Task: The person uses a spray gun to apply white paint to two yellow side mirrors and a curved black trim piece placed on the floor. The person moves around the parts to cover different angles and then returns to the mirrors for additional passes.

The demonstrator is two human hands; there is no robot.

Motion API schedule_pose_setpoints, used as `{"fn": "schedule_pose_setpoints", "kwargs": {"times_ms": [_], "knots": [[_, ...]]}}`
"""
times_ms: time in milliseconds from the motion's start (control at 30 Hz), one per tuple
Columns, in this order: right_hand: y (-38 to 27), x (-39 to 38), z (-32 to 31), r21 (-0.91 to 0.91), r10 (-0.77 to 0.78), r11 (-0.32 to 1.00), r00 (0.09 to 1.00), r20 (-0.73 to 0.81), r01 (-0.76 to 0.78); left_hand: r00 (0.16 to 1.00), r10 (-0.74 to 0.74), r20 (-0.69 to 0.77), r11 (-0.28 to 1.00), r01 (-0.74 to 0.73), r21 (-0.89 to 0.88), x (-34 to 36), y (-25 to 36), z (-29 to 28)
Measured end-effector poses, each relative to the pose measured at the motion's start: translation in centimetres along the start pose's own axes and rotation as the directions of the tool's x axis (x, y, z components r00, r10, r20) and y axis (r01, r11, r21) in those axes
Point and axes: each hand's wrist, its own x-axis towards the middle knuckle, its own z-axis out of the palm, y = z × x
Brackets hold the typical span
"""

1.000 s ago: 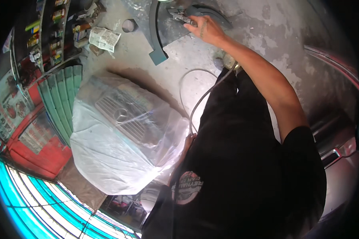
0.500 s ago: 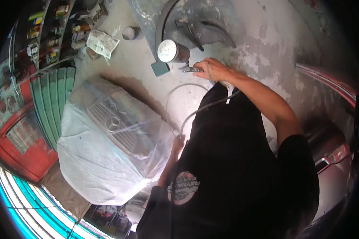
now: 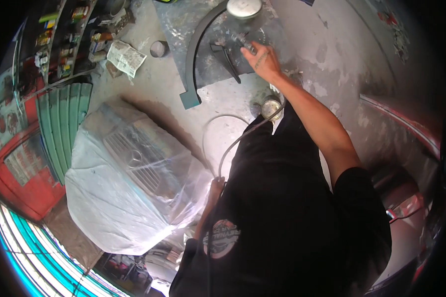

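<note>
Right hand [image 3: 262, 62] clasping spray gun [image 3: 246, 43], upper centre; left hand [image 3: 216, 187] gripping hose [image 3: 243, 135], mid-frame, its slack loop a possible snag underfoot.

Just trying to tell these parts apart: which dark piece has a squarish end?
The long curved strip, left of the right hand: its lower end widens into a squarish block. The short piece between them is narrow, without one.
</note>
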Motion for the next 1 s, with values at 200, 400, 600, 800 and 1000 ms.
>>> {"fn": "schedule_pose_setpoints", "kwargs": {"times_ms": [200,400,600,800,1000], "knots": [[0.5,-0.3,1.3,0.140,-0.148,0.985,0.927,0.344,0.105,0.997,-0.039,0.059,0.998,0.036,0.051,-2.7,3.9,3.6],[1.9,3.3,-0.8,0.084,-0.058,0.995,0.994,0.093,0.050,0.998,-0.051,0.046,0.998,0.052,-0.020,-2.8,5.5,6.8],[4.6,6.3,-7.3,0.017,0.146,0.989,0.972,-0.184,-0.145,0.998,-0.056,0.036,0.996,0.059,-0.072,-0.4,6.0,8.6],[3.4,5.4,-6.1,-0.005,0.156,0.987,0.970,-0.184,-0.159,0.996,-0.090,-0.002,0.996,0.090,0.004,2.7,3.5,8.1],[0.6,3.4,-0.9,0.042,-0.104,0.994,0.992,0.072,0.101,0.995,0.087,0.046,0.996,-0.088,0.019,-0.1,5.5,4.5]]}}
